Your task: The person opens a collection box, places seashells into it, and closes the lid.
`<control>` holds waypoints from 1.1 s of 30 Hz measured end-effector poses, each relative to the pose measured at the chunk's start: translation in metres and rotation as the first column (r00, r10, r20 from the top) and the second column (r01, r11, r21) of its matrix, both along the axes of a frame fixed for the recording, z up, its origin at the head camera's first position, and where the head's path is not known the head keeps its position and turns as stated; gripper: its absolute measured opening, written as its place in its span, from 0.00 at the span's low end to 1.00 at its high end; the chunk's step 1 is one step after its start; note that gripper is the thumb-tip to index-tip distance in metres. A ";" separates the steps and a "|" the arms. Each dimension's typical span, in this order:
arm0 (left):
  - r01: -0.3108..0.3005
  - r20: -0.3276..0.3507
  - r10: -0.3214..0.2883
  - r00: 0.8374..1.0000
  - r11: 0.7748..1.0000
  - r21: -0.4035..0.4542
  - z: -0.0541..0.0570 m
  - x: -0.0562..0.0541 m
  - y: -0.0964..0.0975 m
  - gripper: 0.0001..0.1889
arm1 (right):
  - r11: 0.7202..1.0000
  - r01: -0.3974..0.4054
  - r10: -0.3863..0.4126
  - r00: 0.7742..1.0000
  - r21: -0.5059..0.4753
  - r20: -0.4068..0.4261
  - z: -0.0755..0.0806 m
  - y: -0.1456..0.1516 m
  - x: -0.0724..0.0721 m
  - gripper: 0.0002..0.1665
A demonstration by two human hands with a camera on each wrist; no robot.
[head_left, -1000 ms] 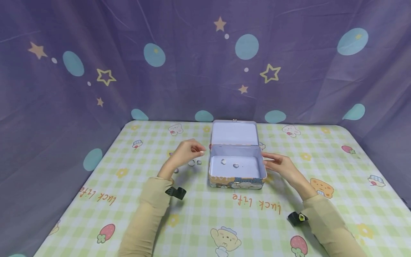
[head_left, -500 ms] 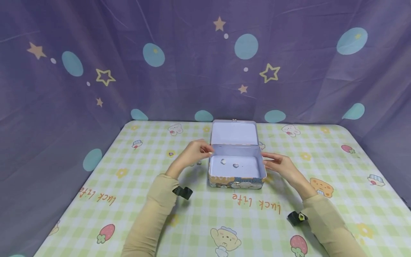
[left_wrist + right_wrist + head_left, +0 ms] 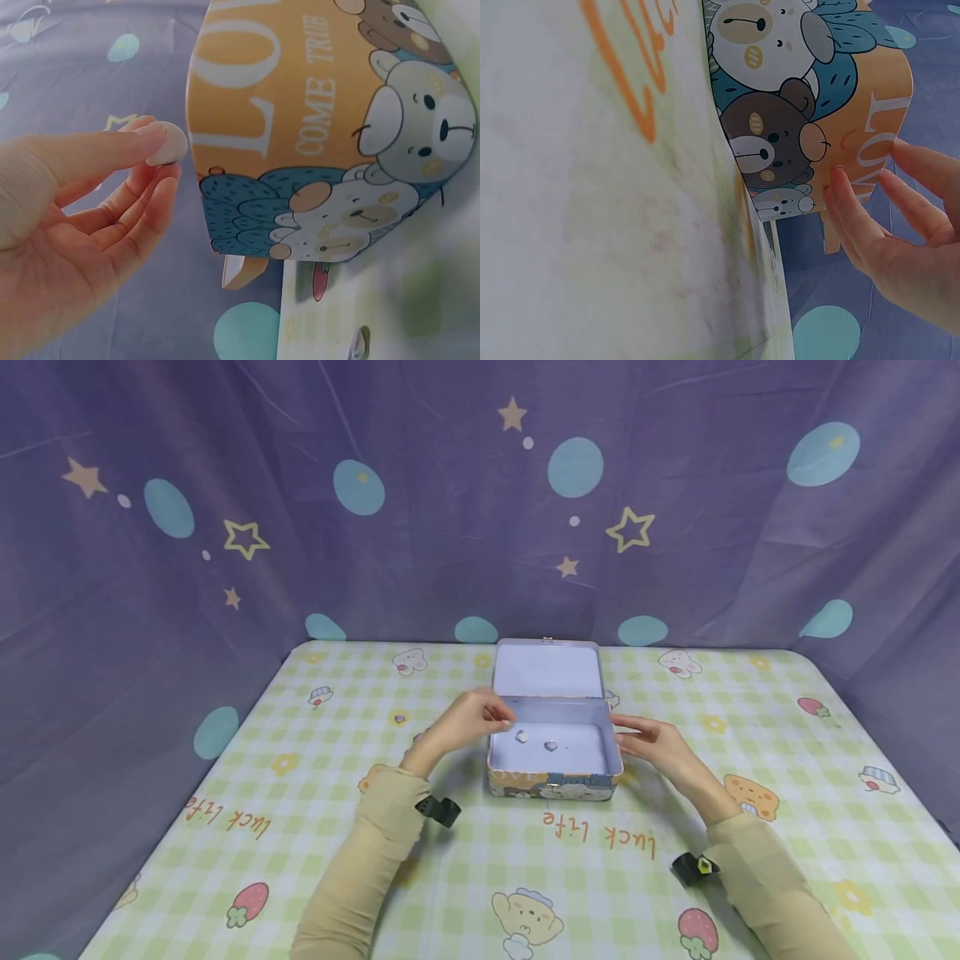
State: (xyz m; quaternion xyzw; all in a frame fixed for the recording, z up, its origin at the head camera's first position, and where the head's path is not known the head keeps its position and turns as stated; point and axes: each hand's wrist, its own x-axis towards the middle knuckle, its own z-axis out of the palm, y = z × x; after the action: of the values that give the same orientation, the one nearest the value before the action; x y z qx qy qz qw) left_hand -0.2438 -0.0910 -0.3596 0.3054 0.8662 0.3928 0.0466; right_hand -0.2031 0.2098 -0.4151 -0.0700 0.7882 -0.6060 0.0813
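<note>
My left hand [image 3: 468,718] pinches a small white seashell-like piece [image 3: 173,143] between thumb and fingertips, over the left rim of a hinged tin box [image 3: 551,787]. Two more small pieces [image 3: 551,746] lie on the box floor, whitish and grey-edged. The lid [image 3: 547,668] is tipped back. With its fingers spread and mostly extended, my right hand [image 3: 654,745] touches the box's right side; the right wrist view shows those fingertips against the orange wall with bear pictures.
A green-and-white checked cloth [image 3: 600,877] with cartoon prints covers the table. Left of the box, a small piece [image 3: 400,719] lies on a printed flower, and my left hand hides other pieces. A purple curtain [image 3: 450,560] hangs behind.
My left hand has moved right with the white shell-like piece, from beside the box to over its left rim. The right hand and the box have stayed in place.
</note>
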 end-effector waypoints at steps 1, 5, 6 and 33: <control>0.003 0.002 -0.003 1.000 1.000 -0.002 0.000 0.000 0.001 0.06 | 1.000 0.001 -0.001 1.000 0.000 0.001 0.000 0.000 0.000 0.32; 0.026 -0.013 -0.026 1.000 0.999 -0.023 0.000 0.000 0.004 0.06 | 1.000 0.006 -0.006 1.000 -0.001 0.001 0.000 0.000 0.000 0.32; 0.030 -0.013 -0.030 0.999 0.999 -0.027 0.000 0.000 0.004 0.06 | 1.000 0.007 -0.007 1.000 -0.003 0.000 0.000 0.000 0.000 0.32; 0.047 0.001 -0.047 0.999 0.996 -0.080 0.001 0.004 0.009 0.07 | 1.000 0.009 -0.009 1.000 0.008 -0.001 0.000 0.000 0.000 0.32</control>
State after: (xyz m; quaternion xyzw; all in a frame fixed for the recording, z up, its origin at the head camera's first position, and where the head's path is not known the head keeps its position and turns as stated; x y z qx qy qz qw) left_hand -0.2399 -0.0823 -0.3588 0.3235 0.8738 0.3566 0.0678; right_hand -0.2034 0.2103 -0.4150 -0.0663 0.7908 -0.6034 0.0784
